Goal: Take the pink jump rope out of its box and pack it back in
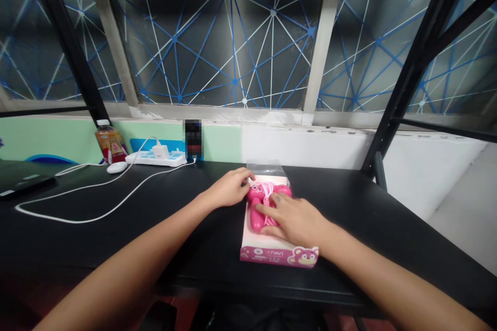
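Observation:
A pink jump rope with thick handles and a bundled pale pink cord lies in a shallow box tray. The tray has a white inside and a purple front edge printed with a cartoon bear. My right hand reaches over the rope from the right, its fingers and thumb closed around the handles and cord; its palm hides part of them. At the tray's upper left edge is my left hand, fingers curved and thumb apart from them, close to one handle's end. Clear plastic sticks out behind the tray.
Everything stands on a black desk. At the back left are a drink bottle, a white power strip with a charger, and a white mouse. A white cable loops across the left side. Black frame posts rise at both sides.

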{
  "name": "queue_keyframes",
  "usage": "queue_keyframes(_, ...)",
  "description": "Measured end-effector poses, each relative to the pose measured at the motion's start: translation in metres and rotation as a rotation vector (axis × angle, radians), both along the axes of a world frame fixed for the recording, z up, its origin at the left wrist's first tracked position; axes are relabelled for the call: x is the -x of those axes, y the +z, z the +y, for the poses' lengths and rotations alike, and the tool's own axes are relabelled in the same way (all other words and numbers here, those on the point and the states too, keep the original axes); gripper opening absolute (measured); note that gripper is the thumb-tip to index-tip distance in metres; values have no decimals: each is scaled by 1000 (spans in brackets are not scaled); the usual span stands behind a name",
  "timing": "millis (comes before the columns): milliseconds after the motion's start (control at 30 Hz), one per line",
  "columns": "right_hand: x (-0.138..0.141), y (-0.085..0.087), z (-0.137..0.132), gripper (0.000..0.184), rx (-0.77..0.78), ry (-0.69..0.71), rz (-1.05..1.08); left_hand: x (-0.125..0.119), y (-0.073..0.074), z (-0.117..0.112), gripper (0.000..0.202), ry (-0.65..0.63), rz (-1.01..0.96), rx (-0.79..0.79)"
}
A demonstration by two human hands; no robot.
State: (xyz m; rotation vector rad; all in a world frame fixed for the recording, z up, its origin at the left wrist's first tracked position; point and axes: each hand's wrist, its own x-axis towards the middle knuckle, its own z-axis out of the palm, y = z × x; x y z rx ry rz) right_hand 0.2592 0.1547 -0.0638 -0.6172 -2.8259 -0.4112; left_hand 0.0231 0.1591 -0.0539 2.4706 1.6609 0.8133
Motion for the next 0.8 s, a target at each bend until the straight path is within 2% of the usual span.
queue_keyframes(133,0,-1,9,49,-13,-30,15,-5,3,-6,22,-32,29,-14)
queue_keyframes(233,0,1,14,42,-57,9,60,-10,5,-11,23,-74,41,-23)
queue_keyframes(333,-1,6,9,35,-26,60,97,-13,6,-15,20,-92,21,-27)
queue_keyframes(433,-3,14,-9,34,129,233,119,-11,5,-15,20,-89,2,-30)
queue_keyframes(533,-4,20,-29,39,439,422,12,-8,1,-14,27,-69,8,-37)
queue_keyframes(600,-5,21,-36,45,522,428,-20,-6,-1,-12,30,-64,21,-44)
queue_keyframes(800,-6,18,-25,47,533,325,-12,-8,-3,-9,32,-92,37,-37)
